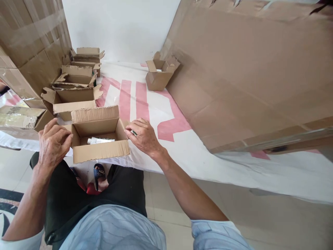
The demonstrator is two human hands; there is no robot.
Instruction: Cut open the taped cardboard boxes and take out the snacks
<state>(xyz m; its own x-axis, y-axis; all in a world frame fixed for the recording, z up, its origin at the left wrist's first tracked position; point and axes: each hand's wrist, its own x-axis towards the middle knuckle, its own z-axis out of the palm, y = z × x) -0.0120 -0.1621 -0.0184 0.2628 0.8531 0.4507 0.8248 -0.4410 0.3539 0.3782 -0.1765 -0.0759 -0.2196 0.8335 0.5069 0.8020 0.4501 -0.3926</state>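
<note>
In front of me an open cardboard box (101,150) stands at the table's near edge, its long flaps folded outward. A white tube (101,140) with a cap lies inside it. My left hand (54,142) is closed, thumb and fingers pinching the box's left end flap. At the opposite end my right hand (143,135) is closed on the right flap. A small green-and-white thing (133,133) shows between its fingers, too little of it visible to name. Both hands are at about the height of the box's rim.
Several open cardboard boxes (75,95) stand in a row behind, at the left. A closed taped box (19,118) lies left of my left hand. Another small open box (158,78) sits farther back, against a large carton (255,76). A tall carton stack (33,48) rises at the left.
</note>
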